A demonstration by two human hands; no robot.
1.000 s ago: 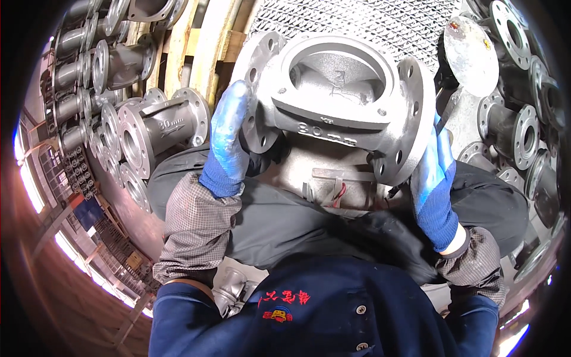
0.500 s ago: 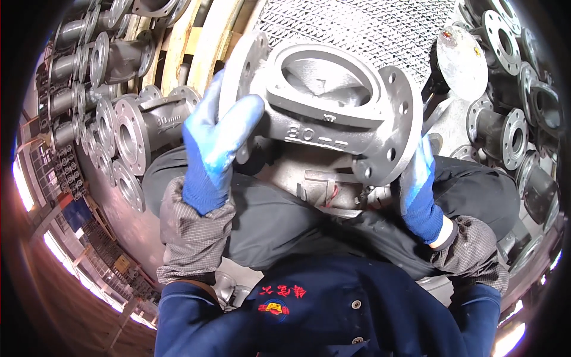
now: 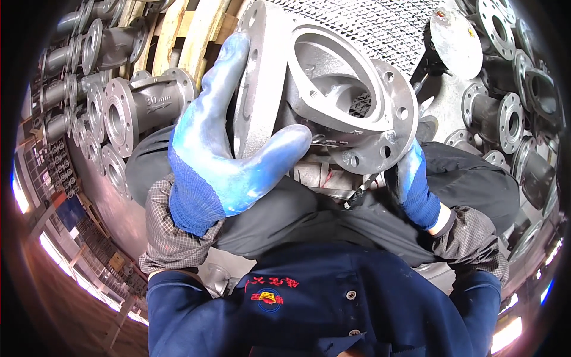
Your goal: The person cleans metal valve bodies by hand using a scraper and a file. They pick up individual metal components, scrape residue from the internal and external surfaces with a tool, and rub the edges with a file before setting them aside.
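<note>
With both hands I hold up a grey flanged pipe casting [image 3: 324, 110], tilted above my lap. It has a round end flange with bolt holes on each side and a large round opening facing up, its hollow inside visible. My left hand [image 3: 220, 154], in a blue and white coated glove, is closed around the left flange, fingers along its outer side and thumb across the front. My right hand [image 3: 413, 184], in a similar glove, supports the right flange from its lower outer side; most of its fingers are hidden behind the flange.
Several similar castings [image 3: 151, 104] stand stacked at the left, others [image 3: 505, 125] at the right. Ahead are wooden slats [image 3: 172, 38] and a patterned metal surface [image 3: 333, 15]. A round pale plate [image 3: 457, 44] stands at the far right. A dark tool-like piece [image 3: 360, 190] lies below the casting.
The casting has tilted and turned, its left flange coming up and closer, so the inside of its opening shows differently. My left hand has moved up with it. My right hand has shifted little.
</note>
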